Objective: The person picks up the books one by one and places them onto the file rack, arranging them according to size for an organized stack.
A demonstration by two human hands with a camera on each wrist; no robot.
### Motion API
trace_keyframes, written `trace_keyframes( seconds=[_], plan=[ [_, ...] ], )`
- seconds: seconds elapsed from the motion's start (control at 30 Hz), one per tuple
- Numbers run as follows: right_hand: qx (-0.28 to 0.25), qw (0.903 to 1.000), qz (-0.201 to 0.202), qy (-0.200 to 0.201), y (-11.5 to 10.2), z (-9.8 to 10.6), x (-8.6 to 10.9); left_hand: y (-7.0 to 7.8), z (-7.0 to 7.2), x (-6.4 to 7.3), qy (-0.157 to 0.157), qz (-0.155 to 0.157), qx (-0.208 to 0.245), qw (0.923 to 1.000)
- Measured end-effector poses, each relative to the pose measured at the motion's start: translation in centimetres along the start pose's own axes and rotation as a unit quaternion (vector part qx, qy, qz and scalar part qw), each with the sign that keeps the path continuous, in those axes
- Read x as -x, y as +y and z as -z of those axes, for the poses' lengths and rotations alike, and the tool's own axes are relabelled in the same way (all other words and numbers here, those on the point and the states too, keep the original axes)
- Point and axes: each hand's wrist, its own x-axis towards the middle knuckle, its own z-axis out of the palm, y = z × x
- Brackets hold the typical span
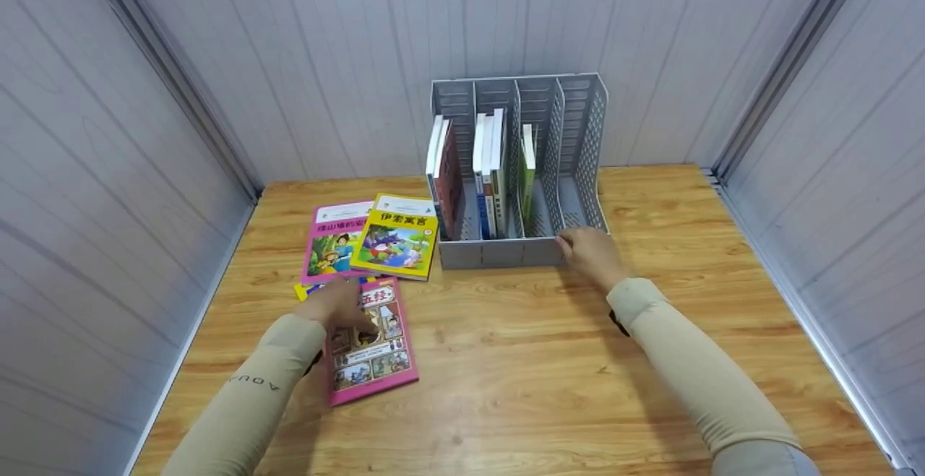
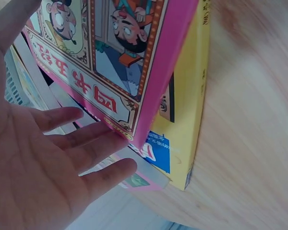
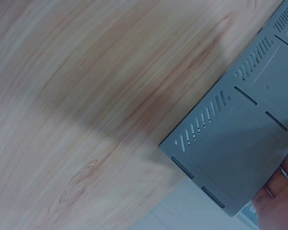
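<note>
My left hand (image 1: 334,304) is over a pink comic-style book (image 1: 376,371) lying face up at the left of the table. In the left wrist view its fingers reach loosely to the top edge of that book (image 2: 120,72), with the thumb across the cover. A yellow-edged book (image 2: 189,100) lies beneath. My right hand (image 1: 597,258) grips the front rim of a grey four-slot book rack (image 1: 502,253) near its right corner. From the right wrist, fingers (image 3: 278,184) show at the edge of its grey panel.
Several books stand upright in the rack's left and middle slots, including a thin green one (image 1: 528,172). Left of the rack, a yellow storybook (image 1: 396,238) overlaps a pink-bordered one (image 1: 329,245). Corrugated walls (image 1: 347,64) enclose the wooden table (image 1: 520,375) behind and on both sides.
</note>
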Motion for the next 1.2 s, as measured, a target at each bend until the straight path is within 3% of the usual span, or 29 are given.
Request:
trace_keyframes(
  seconds=[0.13,0.23,0.43,0.63,0.97,1.1,1.2],
  plan=[
    [-0.013,0.9999,-0.006,0.001,-0.2,-0.1,0.1,0.1,0.2,0.3,0.004,-0.014,-0.023,0.9996],
    [-0.013,0.9999,-0.011,-0.002,-0.3,-0.2,0.3,0.1,0.3,0.5,-0.001,-0.004,-0.022,0.9998],
    [-0.009,0.9998,-0.015,0.001,-0.6,-0.1,0.3,0.1,1.1,0.7,-0.01,0.028,0.006,0.9995],
    [-0.005,0.9999,-0.016,0.003,-0.5,-0.1,0.3,0.5,2.3,0.3,-0.037,0.025,0.043,0.9981],
    [0.0,0.9997,-0.023,-0.002,-0.4,-0.2,0.2,2.0,3.2,0.2,-0.098,-0.035,0.094,0.9901],
    [0.001,0.9996,-0.026,-0.006,-0.5,0.0,0.2,2.8,3.8,0.4,-0.111,-0.057,0.093,0.9878],
    [0.004,0.9996,-0.025,-0.01,-0.5,0.0,0.3,3.2,4.2,0.5,-0.111,-0.092,0.095,0.985]
  ],
)
